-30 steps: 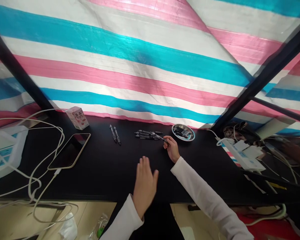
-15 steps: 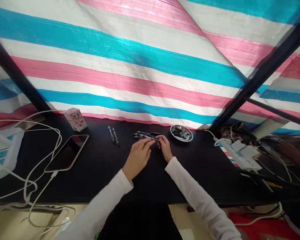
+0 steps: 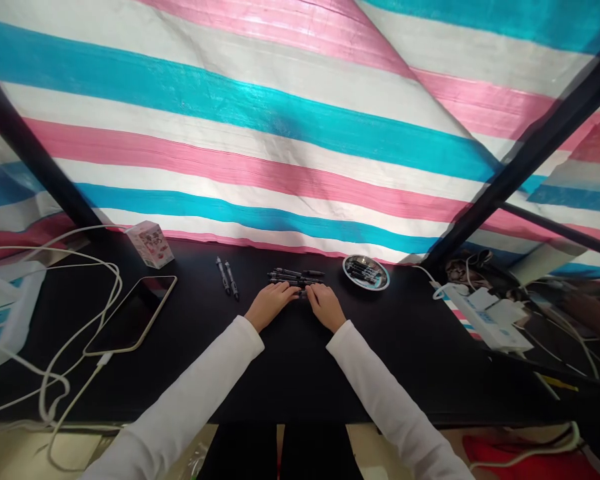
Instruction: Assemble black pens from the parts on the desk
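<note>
A row of several black pens (image 3: 295, 276) lies side by side on the black tabletop (image 3: 410, 360). My left hand (image 3: 271, 303) and my right hand (image 3: 325, 307) lie flat at the near edge of that row, fingertips almost meeting. Their fingers overlap the near pens, and no grip shows. Two separate black pens (image 3: 227, 277) lie to the left of my left hand. To the right of my right hand sits a round metal dish (image 3: 365, 273) holding several more black pens.
At the left lie a smartphone (image 3: 131, 313) on a charging cable and loose white cables (image 3: 80, 340), with a small printed box (image 3: 150, 245) behind them. A white power strip (image 3: 483, 317) sits at the right. A striped tarp (image 3: 280, 133) on black bars (image 3: 535, 147) rises behind the table.
My left hand has come in from above the table and lies by the pens. My right hand no longer holds a pen at an angle and lies flat beside the row.
</note>
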Motion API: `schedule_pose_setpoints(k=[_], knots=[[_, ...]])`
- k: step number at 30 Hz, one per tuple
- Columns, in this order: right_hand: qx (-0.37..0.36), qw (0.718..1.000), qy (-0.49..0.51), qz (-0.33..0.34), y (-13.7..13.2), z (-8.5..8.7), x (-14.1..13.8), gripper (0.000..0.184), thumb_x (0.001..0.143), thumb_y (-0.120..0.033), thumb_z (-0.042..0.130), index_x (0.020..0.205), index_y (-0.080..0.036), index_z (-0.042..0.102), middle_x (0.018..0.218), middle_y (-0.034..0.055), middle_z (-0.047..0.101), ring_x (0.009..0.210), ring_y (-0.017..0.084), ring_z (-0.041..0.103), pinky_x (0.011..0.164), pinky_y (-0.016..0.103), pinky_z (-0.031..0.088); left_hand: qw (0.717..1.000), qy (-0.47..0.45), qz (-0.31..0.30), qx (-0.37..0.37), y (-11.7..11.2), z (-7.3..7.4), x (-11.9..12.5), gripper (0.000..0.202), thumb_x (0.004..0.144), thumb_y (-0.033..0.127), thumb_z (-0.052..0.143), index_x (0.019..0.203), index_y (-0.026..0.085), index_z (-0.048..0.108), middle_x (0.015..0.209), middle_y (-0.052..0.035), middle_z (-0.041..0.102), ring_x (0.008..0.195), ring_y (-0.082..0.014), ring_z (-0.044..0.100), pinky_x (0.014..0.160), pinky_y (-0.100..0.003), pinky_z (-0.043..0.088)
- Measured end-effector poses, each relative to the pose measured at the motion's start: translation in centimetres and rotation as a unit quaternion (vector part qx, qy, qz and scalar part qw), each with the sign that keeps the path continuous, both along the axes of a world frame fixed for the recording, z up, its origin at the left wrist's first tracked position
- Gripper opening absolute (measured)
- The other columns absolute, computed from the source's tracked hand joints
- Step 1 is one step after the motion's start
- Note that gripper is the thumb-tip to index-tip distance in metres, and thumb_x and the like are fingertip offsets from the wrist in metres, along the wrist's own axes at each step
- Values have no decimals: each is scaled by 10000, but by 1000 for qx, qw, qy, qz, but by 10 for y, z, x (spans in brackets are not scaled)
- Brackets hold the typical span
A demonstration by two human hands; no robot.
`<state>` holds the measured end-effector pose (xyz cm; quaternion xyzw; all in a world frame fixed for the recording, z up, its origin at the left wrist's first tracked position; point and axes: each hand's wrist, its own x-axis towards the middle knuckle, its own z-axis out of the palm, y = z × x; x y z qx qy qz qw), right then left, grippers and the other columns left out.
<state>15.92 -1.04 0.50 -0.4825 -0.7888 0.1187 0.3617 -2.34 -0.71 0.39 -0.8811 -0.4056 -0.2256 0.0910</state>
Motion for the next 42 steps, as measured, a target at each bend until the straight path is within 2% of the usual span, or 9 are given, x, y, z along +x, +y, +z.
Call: schedule_pose_setpoints(k=[2, 7, 15, 23, 26, 30, 32, 35, 42], knots=[[1, 1000, -18, 8, 2, -2, 1, 353, 927, -366, 339, 685, -206, 539, 718, 50, 572, 705, 172, 490, 701, 296, 311, 1000, -4, -2, -12, 1, 0, -2, 284, 953, 331, 347, 1082, 186, 553, 916, -53, 610, 871, -172, 583, 772, -281, 422], [8, 998, -53, 37, 4, -1, 3, 317, 938, -331, 337, 768, -207, 574, 784, 51, 588, 764, 178, 496, 714, 304, 297, 999, -16, -18, -33, -1, 1, -2, 294, 955, 325, 345, 1121, 182, 541, 945, -55, 620, 883, -172, 594, 738, -256, 438], [62, 994, -84, 23, 2, 5, 5, 292, 926, -349, 380, 808, -207, 607, 803, 61, 601, 762, 186, 476, 721, 316, 304, 997, -37, -4, -70, -8, 7, 1, 313, 958, 319, 345, 1201, 207, 508, 941, -41, 632, 791, -141, 621, 611, -195, 424], [84, 993, -57, 62, -1, 10, 9, 161, 905, -296, 447, 940, -222, 585, 928, 38, 617, 856, 171, 536, 771, 297, 365, 987, -91, 4, -131, -7, 4, -1, 310, 962, 348, 319, 1118, 244, 565, 1061, 4, 640, 922, -139, 609, 715, -203, 450], [80, 993, -62, 56, -3, 12, 9, 158, 871, -330, 509, 973, -226, 571, 948, 33, 614, 880, 171, 552, 777, 295, 374, 990, -80, 3, -114, -5, 2, -3, 305, 957, 350, 334, 1099, 236, 578, 1025, -6, 644, 926, -145, 597, 693, -207, 451], [75, 992, -97, 29, -6, 12, 7, 334, 846, -405, 528, 1113, -206, 513, 1038, 57, 590, 953, 189, 529, 797, 307, 377, 997, -56, -19, -51, -1, 0, -5, 329, 950, 344, 345, 1158, 204, 557, 927, -45, 632, 891, -169, 564, 745, -256, 453], [73, 989, -130, 10, -5, 11, 6, 242, 907, -359, 423, 1043, -205, 551, 1001, 56, 599, 929, 185, 525, 786, 307, 366, 998, -55, -31, -25, 1, 0, -6, 343, 945, 343, 353, 1183, 186, 544, 875, -51, 617, 850, -177, 549, 798, -297, 445], [67, 982, -175, 1, -2, 9, 7, 281, 943, -300, 341, 863, -202, 592, 853, 44, 619, 842, 179, 530, 758, 308, 345, 998, -57, -40, -6, 4, -1, -6, 348, 933, 341, 375, 1192, 176, 539, 842, -52, 601, 819, -181, 536, 816, -324, 442], [77, 992, -99, 18, -3, 12, 9, 76, 871, -238, 502, 883, -203, 569, 895, 31, 609, 856, 169, 516, 770, 289, 350, 996, -67, -59, -21, 3, -1, -5, 366, 940, 341, 348, 1211, 163, 517, 842, -52, 606, 822, -179, 547, 792, -315, 458]])
